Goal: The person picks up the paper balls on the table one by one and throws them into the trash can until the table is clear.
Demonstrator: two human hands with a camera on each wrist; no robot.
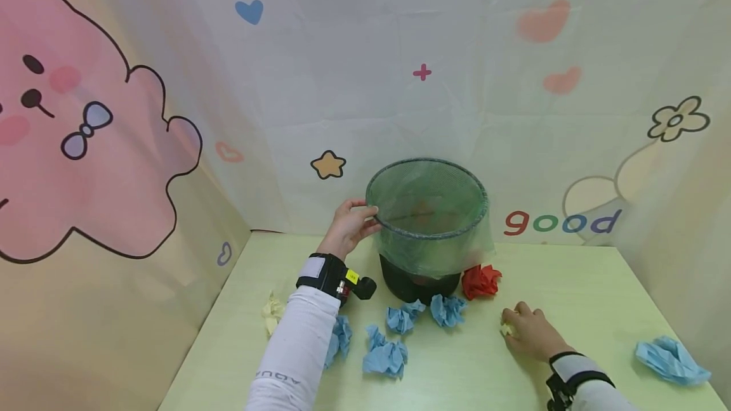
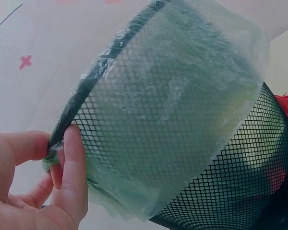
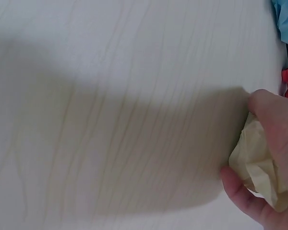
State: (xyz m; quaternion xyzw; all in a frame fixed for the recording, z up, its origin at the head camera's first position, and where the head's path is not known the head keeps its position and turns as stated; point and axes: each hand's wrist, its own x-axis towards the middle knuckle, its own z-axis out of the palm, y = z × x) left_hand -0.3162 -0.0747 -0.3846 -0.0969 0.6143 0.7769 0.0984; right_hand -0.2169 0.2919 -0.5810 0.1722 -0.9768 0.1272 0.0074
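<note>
A black mesh wastebasket stands at the back of the table, lined with a thin green plastic bag folded over its rim. At the basket's left side my left hand pinches the rim and bag between thumb and fingers; the left wrist view shows this grip closely. Low over the table to the right, my right hand grips a crumpled yellow paper ball, mostly covered by the fingers in the head view. Through the mesh, a red shape and a pale yellow one show inside the basket.
Several crumpled blue paper balls lie in front of the basket. A red paper ball sits against its right side. Another blue paper is near the table's right edge, and a yellow paper ball lies left of my left forearm.
</note>
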